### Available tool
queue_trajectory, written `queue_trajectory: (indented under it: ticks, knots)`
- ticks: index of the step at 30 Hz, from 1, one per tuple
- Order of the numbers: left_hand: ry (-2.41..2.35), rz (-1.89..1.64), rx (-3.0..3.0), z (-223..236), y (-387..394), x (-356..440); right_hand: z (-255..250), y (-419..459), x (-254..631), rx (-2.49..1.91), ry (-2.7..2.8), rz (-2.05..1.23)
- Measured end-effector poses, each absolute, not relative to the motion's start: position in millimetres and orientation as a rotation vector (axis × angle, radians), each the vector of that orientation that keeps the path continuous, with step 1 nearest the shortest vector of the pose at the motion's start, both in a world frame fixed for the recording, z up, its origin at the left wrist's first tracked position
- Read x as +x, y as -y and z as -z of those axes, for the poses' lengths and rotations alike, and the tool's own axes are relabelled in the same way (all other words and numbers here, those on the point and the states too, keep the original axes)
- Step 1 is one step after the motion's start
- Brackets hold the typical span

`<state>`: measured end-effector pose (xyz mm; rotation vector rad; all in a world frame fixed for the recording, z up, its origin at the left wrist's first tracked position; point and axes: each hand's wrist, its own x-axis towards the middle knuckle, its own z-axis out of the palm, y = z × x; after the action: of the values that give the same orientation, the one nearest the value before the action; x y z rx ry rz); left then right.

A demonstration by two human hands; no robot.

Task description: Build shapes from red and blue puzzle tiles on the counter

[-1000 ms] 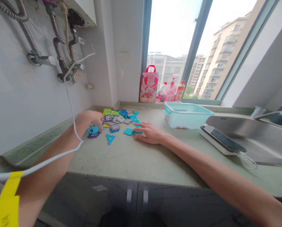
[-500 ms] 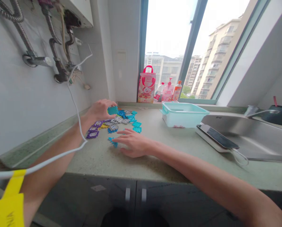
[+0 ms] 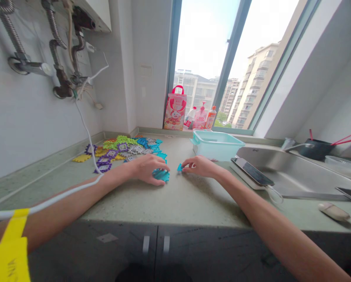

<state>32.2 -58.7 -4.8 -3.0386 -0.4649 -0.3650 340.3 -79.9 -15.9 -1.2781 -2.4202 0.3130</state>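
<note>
My left hand [image 3: 147, 169] is low over the counter with its fingers and thumb around a turquoise interlocking puzzle tile [image 3: 161, 176]. To the right, my right hand [image 3: 199, 166] pinches a small blue interlocking piece [image 3: 179, 169] between thumb and fingers. A narrow gap of counter separates the two pieces. Behind and left of my left hand lies a heap of notched tiles: lime green ones [image 3: 122, 140], purple ones with pale centres [image 3: 104, 160], grey ones [image 3: 136, 150] and a yellow one [image 3: 81, 158]. More turquoise tiles [image 3: 156, 148] trail along the heap's right side.
A pale turquoise plastic tub [image 3: 218, 145] stands at the back of the counter [image 3: 175, 207]. Right of it are a phone on a white block [image 3: 253, 172] and a steel sink [image 3: 293, 172]. A white cable [image 3: 85, 127] hangs across my left forearm. Bottles [image 3: 200, 118] line the windowsill.
My left hand has come right and nearer from the heap with the turquoise tile. My right hand has moved right, now pinching the blue piece. The view has shifted right.
</note>
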Motion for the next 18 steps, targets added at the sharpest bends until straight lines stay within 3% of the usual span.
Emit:
queue_trajectory:
  ticks: [9, 15, 18]
  knots:
    - [0.679, 0.348, -2.929, 10.7, 31.8, 20.9, 23.0, 81.5, 331.8, -1.110, 2.421, -0.292]
    - [0.517, 0.454, -2.856, 16.3, 32.2, 28.0, 21.7, 82.8, 320.8, -1.158, 2.500, 0.003]
    - [0.507, 0.518, -2.855, 19.3, 31.1, 29.6, 20.2, 83.0, 321.6, -1.127, 2.371, -0.137]
